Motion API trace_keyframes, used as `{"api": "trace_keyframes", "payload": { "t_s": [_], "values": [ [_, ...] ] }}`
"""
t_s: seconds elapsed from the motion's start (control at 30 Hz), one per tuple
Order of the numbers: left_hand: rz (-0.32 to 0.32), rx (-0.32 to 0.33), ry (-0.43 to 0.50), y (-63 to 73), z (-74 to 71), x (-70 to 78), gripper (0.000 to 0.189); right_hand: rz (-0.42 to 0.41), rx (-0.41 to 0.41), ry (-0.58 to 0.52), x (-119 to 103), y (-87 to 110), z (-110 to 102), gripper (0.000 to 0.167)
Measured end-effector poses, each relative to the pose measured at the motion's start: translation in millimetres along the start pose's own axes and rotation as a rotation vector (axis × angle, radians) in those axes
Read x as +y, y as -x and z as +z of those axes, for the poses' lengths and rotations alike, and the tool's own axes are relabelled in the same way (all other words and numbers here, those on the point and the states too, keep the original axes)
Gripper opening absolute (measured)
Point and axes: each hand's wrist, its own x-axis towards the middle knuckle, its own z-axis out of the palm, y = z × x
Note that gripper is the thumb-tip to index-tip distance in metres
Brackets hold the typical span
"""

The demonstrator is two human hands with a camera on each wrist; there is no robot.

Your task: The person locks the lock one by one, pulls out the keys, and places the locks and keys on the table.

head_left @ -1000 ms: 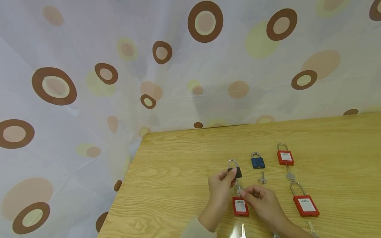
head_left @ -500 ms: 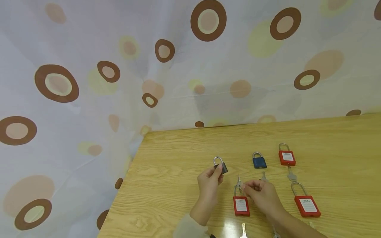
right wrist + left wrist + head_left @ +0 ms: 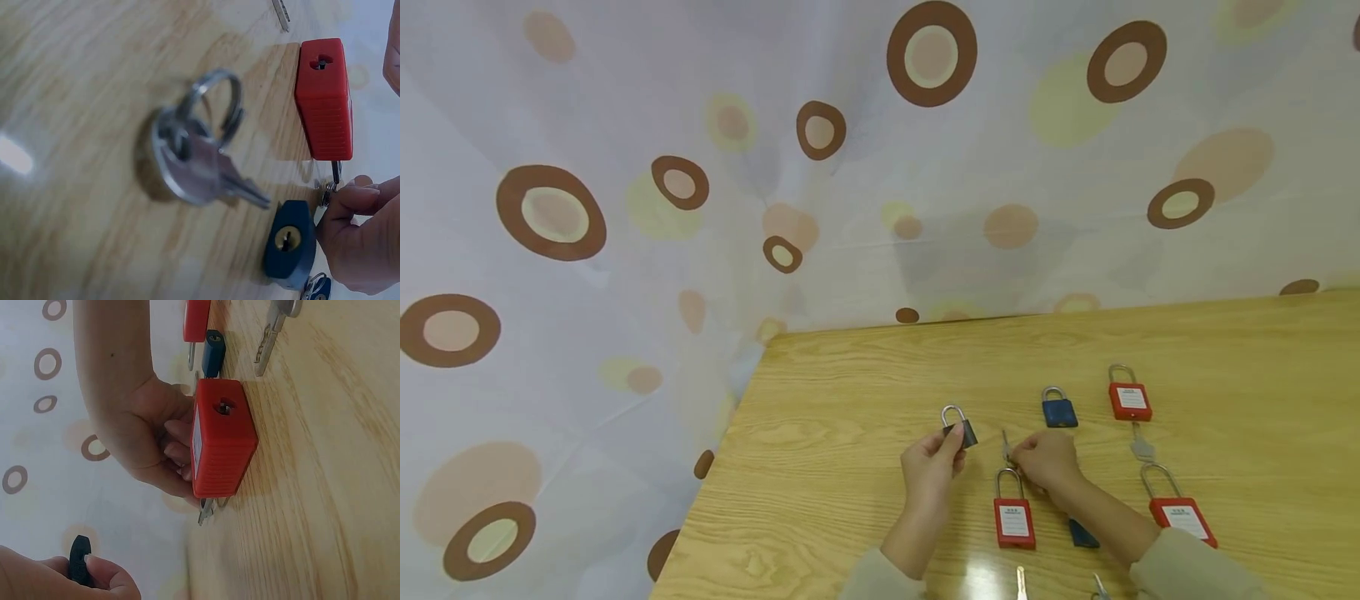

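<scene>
My left hand (image 3: 928, 471) pinches a small black padlock (image 3: 970, 434) between thumb and fingers, its silver shackle pointing up and away. In the left wrist view the padlock (image 3: 79, 557) shows edge-on at the lower left. To the right, my right hand (image 3: 1051, 460) pinches a silver key (image 3: 1007, 451) by its head end, the blade pointing away from me. This key lies just beyond the shackle of a red padlock (image 3: 1015, 523) with a white label. The right wrist view shows my right hand (image 3: 365, 234) low beside that red padlock (image 3: 324, 100).
A blue padlock (image 3: 1060, 412) and a red padlock (image 3: 1130, 401) with its key (image 3: 1142, 448) lie farther back on the wooden table (image 3: 820, 400). Another red padlock (image 3: 1182, 518) lies right; a second blue one (image 3: 1083, 535) is partly under my forearm. Keys (image 3: 1022, 585) lie nearer me.
My left hand has carried the black padlock left, away from the key. My right hand has shifted slightly away from me with the key, uncovering part of the nearer blue padlock.
</scene>
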Motion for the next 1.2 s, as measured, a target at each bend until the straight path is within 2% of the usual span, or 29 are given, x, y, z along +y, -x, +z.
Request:
{"api": "trace_keyframes", "payload": {
  "t_s": [0.13, 0.47, 0.7, 0.9, 1.1, 1.2],
  "values": [
    [-0.011, 0.011, 0.001, -0.1, 1.7, -1.2, 0.028, -0.004, 0.003, 0.047, -1.4, -0.7, -0.9, 0.021],
    [-0.038, 0.003, 0.015, 0.1, 9.7, -4.7, 0.026, 0.037, 0.019, 0.083, -2.7, -3.6, 1.8, 0.025],
    [-0.027, 0.002, 0.007, -1.3, 13.4, -8.2, 0.027, 0.034, -0.003, 0.047, -3.6, -1.1, 1.6, 0.027],
    [0.006, 0.015, -0.015, -9.3, 21.5, -10.6, 0.025, 0.032, -0.02, 0.0, -5.4, 3.9, -3.9, 0.023],
    [0.011, 0.038, -0.084, -25.7, 36.0, -13.2, 0.024, -0.099, 0.072, -0.063, -14.0, -1.6, -14.0, 0.023],
    [0.003, 0.052, -0.112, -36.2, 44.5, -12.1, 0.025, -0.165, 0.062, -0.087, -19.4, -6.6, -18.3, 0.029]
  ]
}}
